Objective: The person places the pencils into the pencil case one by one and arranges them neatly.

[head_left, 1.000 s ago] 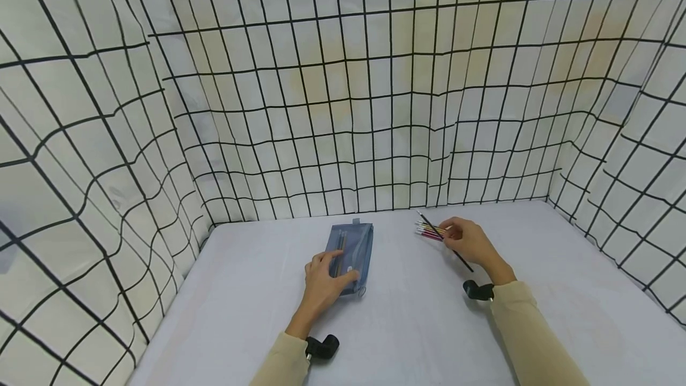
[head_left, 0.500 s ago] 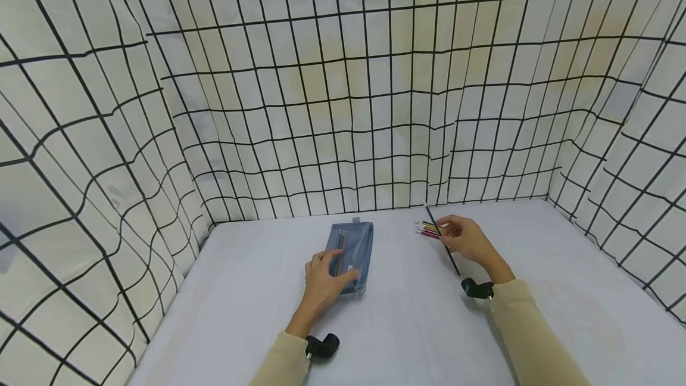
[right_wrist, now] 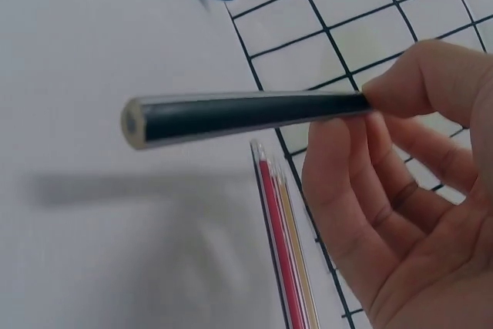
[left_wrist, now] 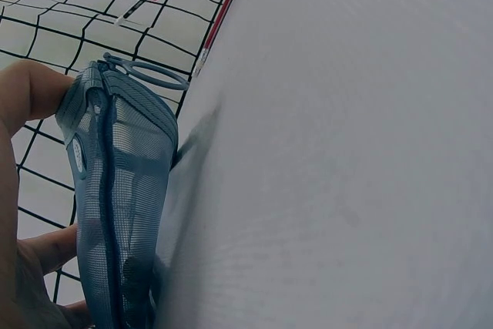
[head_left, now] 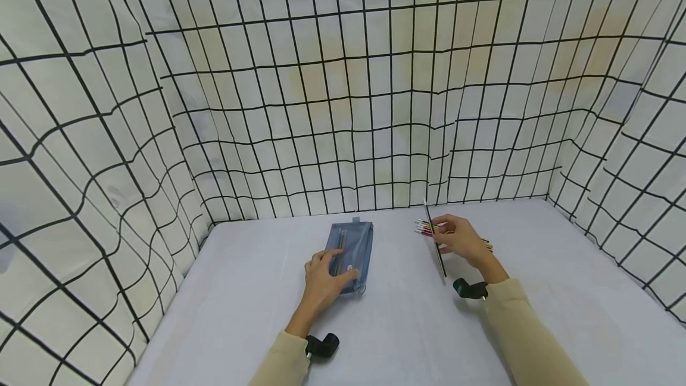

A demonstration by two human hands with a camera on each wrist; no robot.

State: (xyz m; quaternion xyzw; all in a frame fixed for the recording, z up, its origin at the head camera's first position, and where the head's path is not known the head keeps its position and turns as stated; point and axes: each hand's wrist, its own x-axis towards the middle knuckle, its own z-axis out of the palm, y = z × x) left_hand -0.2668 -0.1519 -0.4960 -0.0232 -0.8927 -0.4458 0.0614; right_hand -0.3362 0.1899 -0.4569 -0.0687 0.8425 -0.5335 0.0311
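Right hand [head_left: 462, 242], pinching black wooden pencil [right_wrist: 254, 119], partly hides red and yellow pencils [right_wrist: 279, 229] on white bench [head_left: 407, 332]; left hand [head_left: 324, 279] grips blue mesh pouch [left_wrist: 135, 182].

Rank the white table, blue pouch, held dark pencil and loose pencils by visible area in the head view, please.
1. White table
2. Blue pouch
3. Held dark pencil and loose pencils, too alike to rank; the right hand partly hides the latter.

- Bare tabletop [head_left: 399, 314] leaves a passage between the blue pouch [head_left: 358, 243] and the raised dark pencil [head_left: 440, 264].
- The left hand [head_left: 323, 277] blocks the pouch's near left corner.
- The right hand [head_left: 461, 239] and its pencil obstruct the loose pencils [head_left: 422, 230] from above.
- A gridded backdrop [head_left: 375, 106] closes off the far edge.
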